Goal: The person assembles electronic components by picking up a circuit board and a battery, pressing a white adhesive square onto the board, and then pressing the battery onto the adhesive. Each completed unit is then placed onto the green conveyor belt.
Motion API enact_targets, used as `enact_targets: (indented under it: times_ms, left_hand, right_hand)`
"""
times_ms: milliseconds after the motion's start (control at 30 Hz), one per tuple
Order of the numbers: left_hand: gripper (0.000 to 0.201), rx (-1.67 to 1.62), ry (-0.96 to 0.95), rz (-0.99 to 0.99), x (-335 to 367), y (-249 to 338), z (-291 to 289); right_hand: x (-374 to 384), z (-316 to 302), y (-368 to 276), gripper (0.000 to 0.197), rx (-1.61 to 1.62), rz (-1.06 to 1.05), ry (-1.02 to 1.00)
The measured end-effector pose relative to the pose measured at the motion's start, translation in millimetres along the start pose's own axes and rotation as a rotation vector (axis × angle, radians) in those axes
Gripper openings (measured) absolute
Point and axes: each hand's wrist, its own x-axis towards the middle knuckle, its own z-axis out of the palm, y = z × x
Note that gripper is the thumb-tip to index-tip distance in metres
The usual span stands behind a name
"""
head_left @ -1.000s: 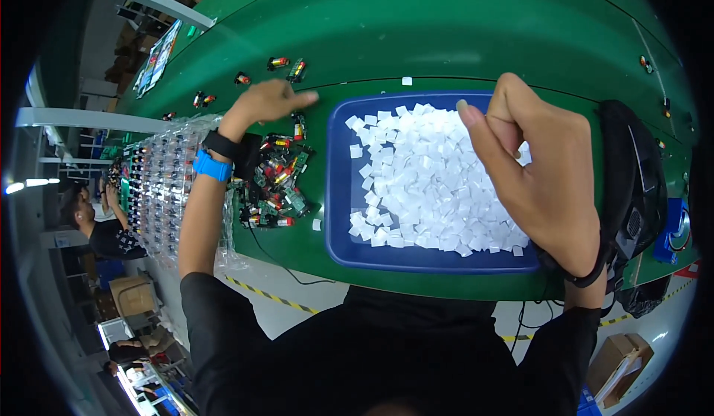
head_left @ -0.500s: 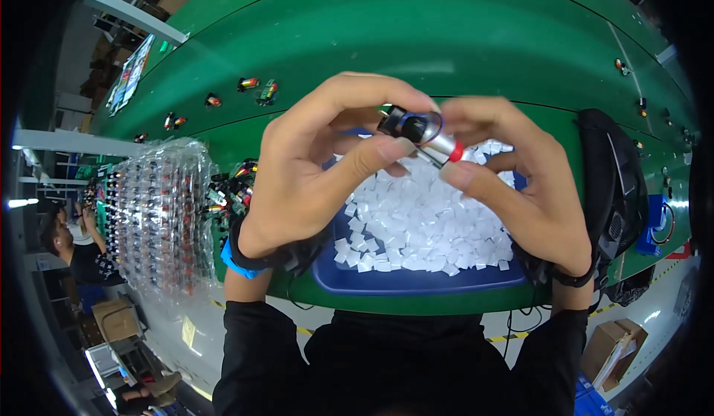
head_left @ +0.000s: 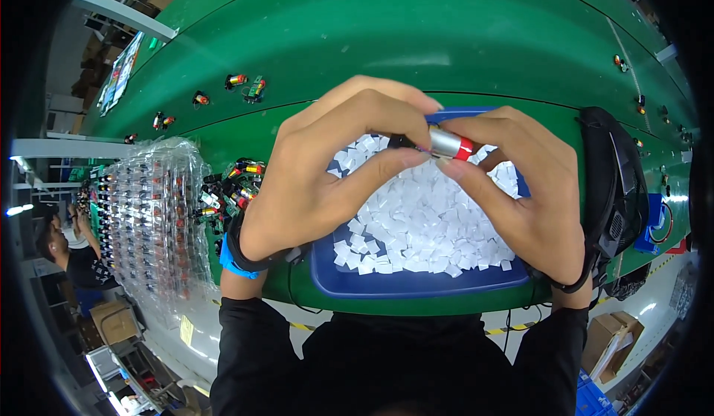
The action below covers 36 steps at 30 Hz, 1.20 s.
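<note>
Between both hands, over the tray, is a small silver cylinder (head_left: pixel 446 143) with a red band at its right end and a black part at its left. My left hand (head_left: pixel 320 167) pinches the black end with thumb and fingers, which partly cover it. At the red end, my right hand (head_left: pixel 532 174) has its thumb below and its fingers above. Under the hands, a blue tray (head_left: pixel 416 289) holds many small white square pieces (head_left: pixel 416 226).
Left of the tray lie a pile of small parts with circuit boards (head_left: pixel 236 187) and clear plastic packaging (head_left: pixel 152 215) filled with rows of parts. Several loose parts (head_left: pixel 236 81) dot the green table (head_left: pixel 312 37). A black bag (head_left: pixel 610 178) stands at right; a person (head_left: pixel 71 245) is at far left.
The cylinder has turned from slanting down rightward to nearly level. My left fingers now cover more of its black end, and my right hand has shifted slightly.
</note>
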Motion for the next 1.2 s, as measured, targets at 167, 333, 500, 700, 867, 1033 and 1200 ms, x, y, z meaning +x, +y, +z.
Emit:
enact_targets:
  times_ms: [167, 333, 500, 700, 867, 1033, 1200]
  left_hand:
    - [0.026, 0.215, 0.096, 0.259, 3.8, -8.4, 0.6]
    - [0.028, 0.42, 0.119, 0.493, 4.0, -18.4, -6.8]
    - [0.037, -0.18, 0.279, 0.043, 3.3, 3.2, 6.4]
    - [0.035, -0.785, -0.149, -0.569, 0.5, -3.7, -4.5]
    - [0.037, -0.784, -0.153, -0.613, 2.5, -5.8, 0.1]
    - [0.033, -0.87, -0.198, -0.646, 0.7, -8.4, -3.8]
    - [0.03, -0.755, -0.129, -0.641, -1.6, -4.8, 5.1]
  right_hand:
    - [2.2, -1.6, -3.3, 0.028, 0.052, 0.101, 0.06]
    - [0.0, -0.9, -3.3, 0.027, 0.043, 0.046, 0.092]
    - [4.2, -8.7, -1.4, 0.027, 0.062, 0.047, 0.111]
    - [3.0, -9.9, 7.2, 0.03, -0.144, -0.159, -0.024]
    - [12.3, -8.0, 2.9, 0.032, -0.331, -0.246, 0.21]
    - [9.6, -16.2, 6.0, 0.032, -0.496, -0.525, 0.117]
    - [4.2, -5.5, 12.3, 0.027, -0.419, -0.361, 0.082]
